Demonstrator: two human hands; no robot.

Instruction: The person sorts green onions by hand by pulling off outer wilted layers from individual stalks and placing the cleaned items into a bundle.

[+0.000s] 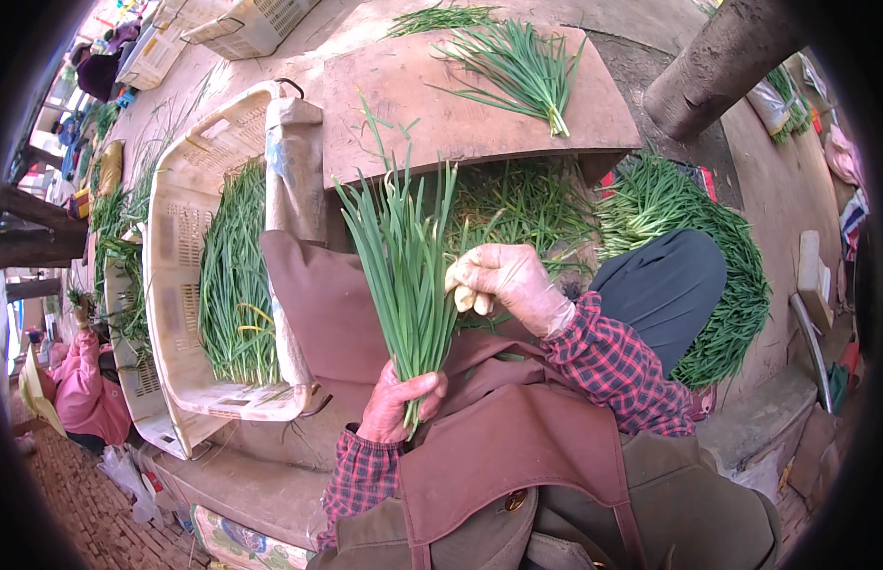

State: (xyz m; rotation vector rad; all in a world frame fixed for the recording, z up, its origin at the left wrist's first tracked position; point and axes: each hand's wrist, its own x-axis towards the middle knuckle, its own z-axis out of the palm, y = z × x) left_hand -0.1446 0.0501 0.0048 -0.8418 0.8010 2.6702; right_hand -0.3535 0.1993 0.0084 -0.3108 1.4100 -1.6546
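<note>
My left hand [401, 404] is closed round the pale lower stems of a bunch of garlic chives [403, 275]. The bunch stands upright over my lap, its leaf tips fanned out toward the wooden board. Beside the right edge of the leaves, my right hand [511, 285] has its fingers pinched together, with pale coverings on the fingertips. What the pinch holds, if anything, is too small to make out. A brown apron [518, 446] covers my front and lap.
A wooden board [394, 85] ahead carries another chive bunch [527, 76]. Loose leaves [527, 204] lie below it. At left, a white plastic crate [180, 228] holds chives; a large chive heap [727, 294] lies right of my knee. A thick post [717, 62] rises far right. Another person [85, 389] sits far left.
</note>
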